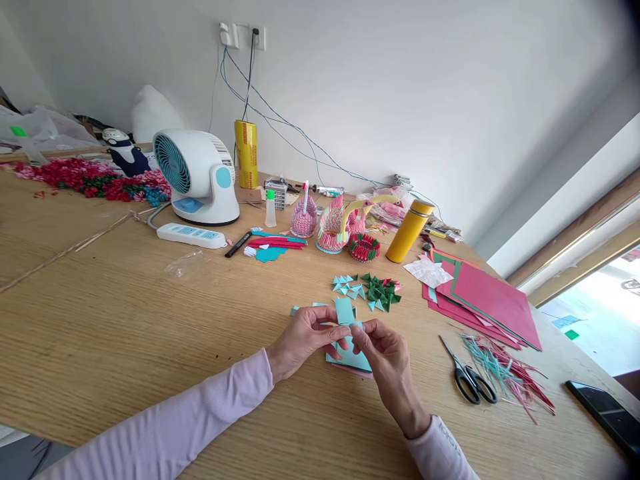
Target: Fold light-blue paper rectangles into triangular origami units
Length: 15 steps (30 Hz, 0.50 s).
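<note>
Pale blue paper piece held above the near-middle of the table, over a stack of blue sheets; left hand pinches its near end from the left, right hand pinches from the right, thumbs nearly meeting; neither hand clearly nearer; paper juts to the far side of both grips, long axis seemingly near-to-far, near end hidden by fingers; green folded triangles beyond, far right; scissors well apart, right.

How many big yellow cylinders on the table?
2: a roll just right of the fan, and a flask left of the red paper sheets. No others show.
</note>
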Available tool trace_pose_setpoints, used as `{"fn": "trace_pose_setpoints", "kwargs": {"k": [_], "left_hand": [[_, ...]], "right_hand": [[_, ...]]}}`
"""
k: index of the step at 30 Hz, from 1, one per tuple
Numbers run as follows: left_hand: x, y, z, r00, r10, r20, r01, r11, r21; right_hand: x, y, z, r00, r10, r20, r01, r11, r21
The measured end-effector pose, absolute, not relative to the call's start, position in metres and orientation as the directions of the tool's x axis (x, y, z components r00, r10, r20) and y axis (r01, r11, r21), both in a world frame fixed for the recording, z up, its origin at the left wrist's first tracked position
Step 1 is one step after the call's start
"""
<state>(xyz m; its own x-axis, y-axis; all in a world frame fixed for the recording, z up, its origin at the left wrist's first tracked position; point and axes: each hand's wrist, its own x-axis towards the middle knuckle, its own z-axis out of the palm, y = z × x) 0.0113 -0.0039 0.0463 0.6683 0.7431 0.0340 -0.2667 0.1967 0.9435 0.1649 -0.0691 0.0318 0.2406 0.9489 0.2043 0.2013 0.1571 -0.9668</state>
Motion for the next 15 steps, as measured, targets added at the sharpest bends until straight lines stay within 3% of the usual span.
{"fn": "trace_pose_setpoints", "kwargs": {"k": [15], "left_hand": [[0.0147,-0.0064,0.0423,0.6,0.799,-0.045,-0.286,0.267,0.92]], "right_hand": [[0.16,-0.0629,0.0245,0.315,0.919,0.236,0.137,0.202,-0.97]]}}
